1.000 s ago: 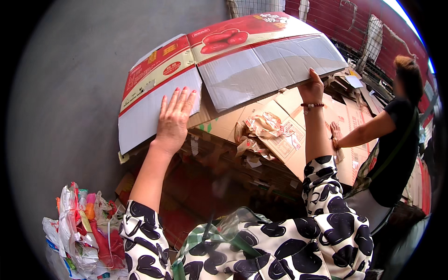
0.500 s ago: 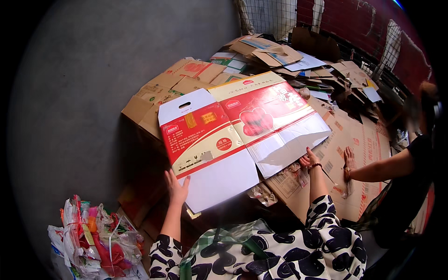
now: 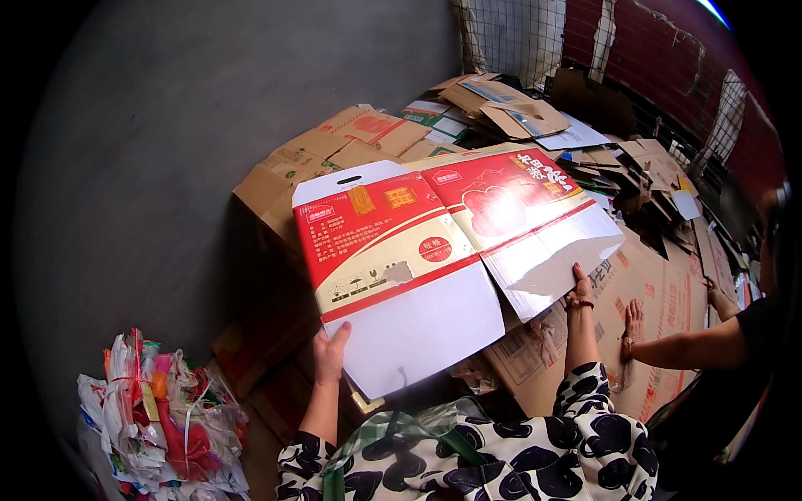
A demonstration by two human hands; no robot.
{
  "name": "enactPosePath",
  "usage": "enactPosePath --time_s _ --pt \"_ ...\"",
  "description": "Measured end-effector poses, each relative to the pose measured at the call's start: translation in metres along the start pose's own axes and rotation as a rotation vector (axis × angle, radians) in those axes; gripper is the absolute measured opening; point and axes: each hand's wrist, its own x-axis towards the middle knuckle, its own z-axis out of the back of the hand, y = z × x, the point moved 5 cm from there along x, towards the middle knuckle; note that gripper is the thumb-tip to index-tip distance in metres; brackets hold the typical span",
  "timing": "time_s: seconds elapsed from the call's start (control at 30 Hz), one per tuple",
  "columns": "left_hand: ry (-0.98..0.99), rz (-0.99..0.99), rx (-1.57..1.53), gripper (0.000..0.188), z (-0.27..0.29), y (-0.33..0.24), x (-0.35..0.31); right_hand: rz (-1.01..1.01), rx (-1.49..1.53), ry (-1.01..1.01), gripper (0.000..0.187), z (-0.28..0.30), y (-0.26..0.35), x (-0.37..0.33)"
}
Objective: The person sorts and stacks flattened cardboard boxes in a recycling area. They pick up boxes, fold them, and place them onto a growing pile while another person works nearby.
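A flattened carton [image 3: 468, 219] with red and cream printing and white flaps spans the space in front of me, its printed face up. My left hand [image 3: 330, 354] grips its near left edge, thumb on the white flap and fingers beneath. At the near right flap is my right hand [image 3: 580, 292], its fingers at the underside and partly hidden; a bracelet circles that wrist. A torn strip shows along the right flap. Beneath and to the right lies a large flat brown cardboard sheet [image 3: 668, 313].
A co-worker's hand [image 3: 633, 324] rests flat on the brown sheet at the right. Flattened boxes [image 3: 518, 117] are heaped at the back against a wire-mesh wall [image 3: 522, 42]. A tied bundle of plastic bags [image 3: 163, 417] stands at lower left beside a grey wall [image 3: 209, 167].
The carton has swung slightly to the right and tilted, its near edge lower in view. Both my hands still hold it. More of the co-worker's other arm shows at the right.
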Motion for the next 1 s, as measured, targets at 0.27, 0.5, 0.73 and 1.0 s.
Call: enactPosePath --time_s 0.27,0.5,0.73,1.0 --pt "-0.079 -0.058 0.001 0.031 -0.007 0.021 0.002 -0.008 -0.471 0.069 0.044 -0.070 0.027 -0.008" --pt "-0.078 0.455 -0.335 0.043 -0.033 0.138 -0.063 0.231 -1.173 -0.248 0.053 0.046 -0.056 0.057" --pt "-0.092 0.269 -0.272 0.032 0.005 0.110 0.029 -0.008 -0.834 0.089 0.040 -0.015 -0.058 0.028" --pt "-0.313 0.322 -0.385 0.043 -0.049 0.145 0.004 0.115 -1.261 0.089 0.099 -0.084 -0.068 -0.009"
